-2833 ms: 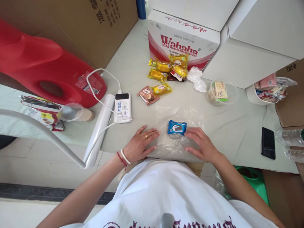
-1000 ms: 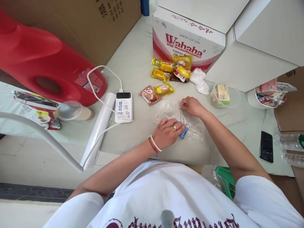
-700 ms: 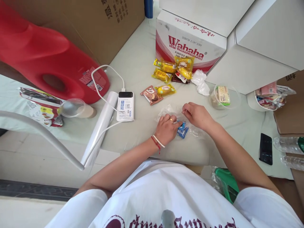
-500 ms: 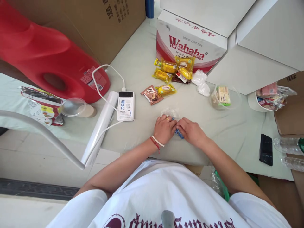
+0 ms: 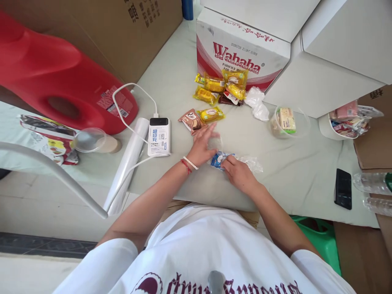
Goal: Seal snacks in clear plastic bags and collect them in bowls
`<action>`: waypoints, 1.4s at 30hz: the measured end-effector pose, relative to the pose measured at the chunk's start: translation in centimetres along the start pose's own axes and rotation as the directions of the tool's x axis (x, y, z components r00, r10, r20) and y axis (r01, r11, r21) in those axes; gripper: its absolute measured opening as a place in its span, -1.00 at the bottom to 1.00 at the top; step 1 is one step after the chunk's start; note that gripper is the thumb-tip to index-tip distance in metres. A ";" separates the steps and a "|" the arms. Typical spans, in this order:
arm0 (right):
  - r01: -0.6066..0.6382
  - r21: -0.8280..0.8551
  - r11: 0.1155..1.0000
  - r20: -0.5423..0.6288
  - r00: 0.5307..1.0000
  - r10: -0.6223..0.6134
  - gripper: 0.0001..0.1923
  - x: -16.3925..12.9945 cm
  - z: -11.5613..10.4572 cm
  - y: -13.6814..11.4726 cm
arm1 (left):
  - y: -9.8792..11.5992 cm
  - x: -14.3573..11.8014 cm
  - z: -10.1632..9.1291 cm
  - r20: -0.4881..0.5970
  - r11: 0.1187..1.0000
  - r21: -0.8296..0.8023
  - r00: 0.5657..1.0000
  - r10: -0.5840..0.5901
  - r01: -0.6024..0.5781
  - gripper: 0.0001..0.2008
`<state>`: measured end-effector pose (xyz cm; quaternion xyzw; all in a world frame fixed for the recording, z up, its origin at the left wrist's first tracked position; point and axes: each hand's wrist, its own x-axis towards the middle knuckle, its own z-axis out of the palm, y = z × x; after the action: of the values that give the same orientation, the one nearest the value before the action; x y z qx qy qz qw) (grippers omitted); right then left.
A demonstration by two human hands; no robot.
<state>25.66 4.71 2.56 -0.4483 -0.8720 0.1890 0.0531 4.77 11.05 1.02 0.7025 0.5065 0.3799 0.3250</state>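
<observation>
My left hand point(image 5: 200, 146) is open over the table, its fingers stretched toward the brown snack packet point(image 5: 190, 119); its thumb is close to a small blue-and-white packet point(image 5: 218, 159). Fingers of my right hand point(image 5: 240, 175) are closed on the right end of that blue packet. Clear crinkled plastic point(image 5: 252, 163) lies around the packet and sticks out to the right of my right hand. Beyond my left fingertips lies a yellow-wrapped snack cake point(image 5: 211, 114), beside the brown packet. What the blue packet contains cannot be made out.
More yellow-wrapped cakes point(image 5: 206, 96) are piled against the Wahaha box point(image 5: 226, 45), next to a crumpled white bag point(image 5: 256, 103). A clear tub point(image 5: 275, 124) stands at right. To the left are a power bank point(image 5: 159, 136) with cable, a plastic roll point(image 5: 130, 163) and a red jug point(image 5: 101, 94).
My left hand has come away from the blue packet, moving left and forward, and opened. My right hand stays on the packet, which now shows more, with clear plastic spread to the right.
</observation>
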 end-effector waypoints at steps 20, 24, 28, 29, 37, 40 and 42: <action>-0.047 0.233 0.971 -0.133 0.988 0.079 -0.53 -1.8 0.9 -1.2 | 1.4 -5.7 -1.8 -0.095 0.923 0.295 0.969 -0.228 0.246 -0.87; -0.021 0.269 0.963 -0.163 0.984 0.067 -0.58 -1.5 1.3 -1.6 | 4.0 -5.5 -1.0 -0.040 0.958 0.001 0.957 -0.286 0.286 -0.85; -0.017 0.346 0.938 -0.198 0.976 0.091 -0.73 -1.6 1.0 -1.7 | 5.8 -4.8 1.9 0.044 0.974 0.082 0.975 -0.216 0.212 -0.76; -0.010 0.384 0.923 -0.204 0.974 0.095 -0.75 -1.7 0.8 -1.6 | 6.0 -4.7 2.6 0.060 0.974 0.127 0.979 -0.196 0.187 -0.73; -0.369 0.478 0.797 -0.376 0.734 0.565 -0.70 -2.7 -0.4 1.5 | 5.4 -3.4 3.8 0.040 0.881 0.443 0.978 -0.205 0.166 -0.80; -0.507 0.227 0.832 -0.509 0.667 0.545 -0.64 -3.5 -0.3 3.5 | 5.0 -3.0 3.7 0.006 0.893 0.409 0.978 -0.207 0.186 -0.83; -0.542 0.172 0.823 -0.453 0.698 0.555 -0.72 -4.3 -0.2 4.4 | 4.6 -3.0 3.7 0.004 0.902 0.377 0.973 -0.230 0.212 -0.83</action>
<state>31.63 3.71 1.41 -0.7191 -0.6543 0.0888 0.2166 9.49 6.65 2.47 0.6984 0.6380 0.2201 0.2381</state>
